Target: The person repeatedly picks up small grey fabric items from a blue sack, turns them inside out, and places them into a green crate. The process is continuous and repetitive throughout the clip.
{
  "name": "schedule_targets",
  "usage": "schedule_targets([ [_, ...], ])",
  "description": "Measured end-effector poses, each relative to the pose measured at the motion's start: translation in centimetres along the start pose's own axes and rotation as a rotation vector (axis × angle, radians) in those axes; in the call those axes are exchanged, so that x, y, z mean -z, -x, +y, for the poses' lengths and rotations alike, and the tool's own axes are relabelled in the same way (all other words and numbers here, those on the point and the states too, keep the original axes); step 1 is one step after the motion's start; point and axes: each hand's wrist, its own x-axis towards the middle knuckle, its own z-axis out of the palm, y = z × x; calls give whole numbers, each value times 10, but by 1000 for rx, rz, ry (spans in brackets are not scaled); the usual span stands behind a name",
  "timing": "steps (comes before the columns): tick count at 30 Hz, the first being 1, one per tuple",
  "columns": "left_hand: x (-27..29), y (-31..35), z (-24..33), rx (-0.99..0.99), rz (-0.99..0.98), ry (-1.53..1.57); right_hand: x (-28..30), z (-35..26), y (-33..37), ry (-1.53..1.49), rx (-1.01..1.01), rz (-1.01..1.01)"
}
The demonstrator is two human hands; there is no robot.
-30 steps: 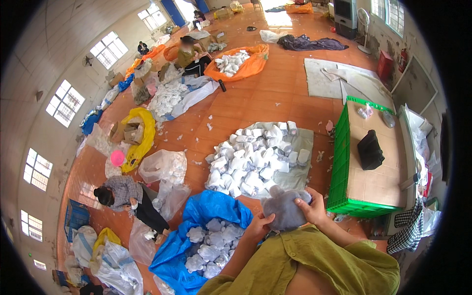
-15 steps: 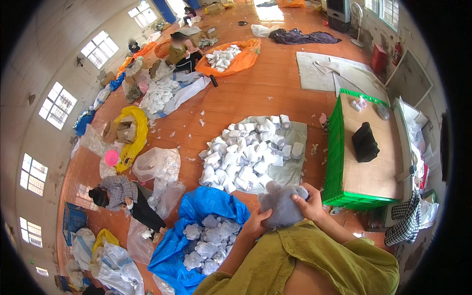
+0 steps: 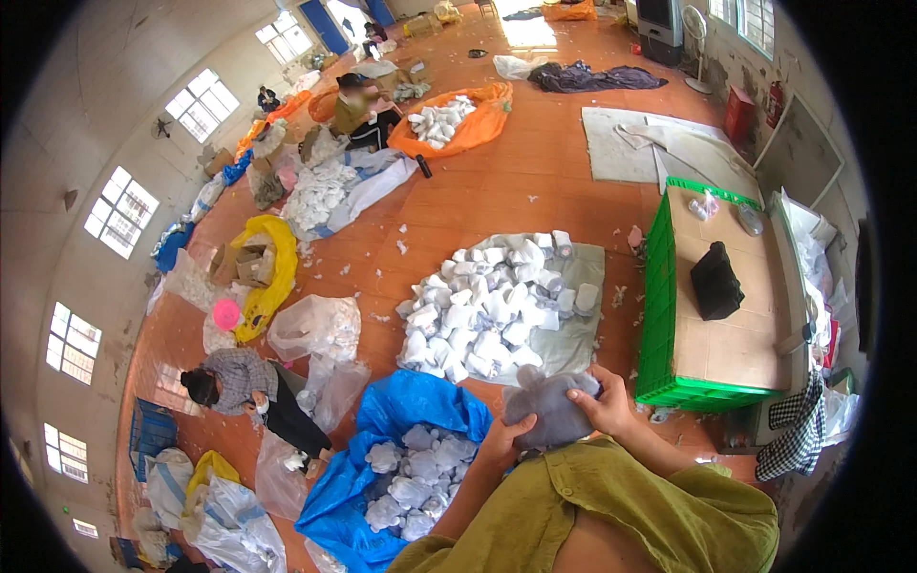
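Observation:
A grey plush toy piece [image 3: 546, 409] with small ear-like bumps is held in front of my body, over the green shirt. My left hand [image 3: 506, 432] grips its left side with the thumb pressed on the face toward me. On the opposite side, my right hand [image 3: 604, 401] pinches its upper right edge, thumb on top. The fingers behind it are hidden. Below and left, an open blue sack [image 3: 330, 497] holds several similar grey pieces [image 3: 417, 465]. Beyond my hands, a heap of white and grey stuffed pieces [image 3: 489, 310] lies on a pale sheet [image 3: 573, 334].
To the right stands a green crate [image 3: 659, 315] topped with cardboard, bearing a black bag [image 3: 716, 282]. A seated person [image 3: 229, 380] works at the left beside plastic bags [image 3: 315, 325]. Another person [image 3: 358, 113] sits farther off near an orange sack [image 3: 487, 124] of white pieces.
My view has shifted slightly, so the room sits a little farther right in the picture. Both hands keep their hold on the grey plush piece, which has tilted and looks darker.

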Motion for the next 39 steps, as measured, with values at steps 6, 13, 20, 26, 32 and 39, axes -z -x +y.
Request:
schedule_targets([
  [6, -17, 7, 15, -34, 15, 19, -4, 1, -5, -86, -66, 24],
  [13, 0, 7, 7, -37, -98, 235, 15, 2, -13, -129, -93, 72],
  [20, -24, 13, 18, -117, -104, 240, 20, 0, -16, -132, -81, 54],
  [26, 22, 0, 11, -121, -16, -23, 39, -3, -31, -254, -95, 143],
  [32, -23, 10, 31, -356, -147, -30, 31, -6, -27, -227, -171, 119],
  [39, -19, 16, 17, -310, 125, -123, 16, -1, -20, -115, -219, -162],
])
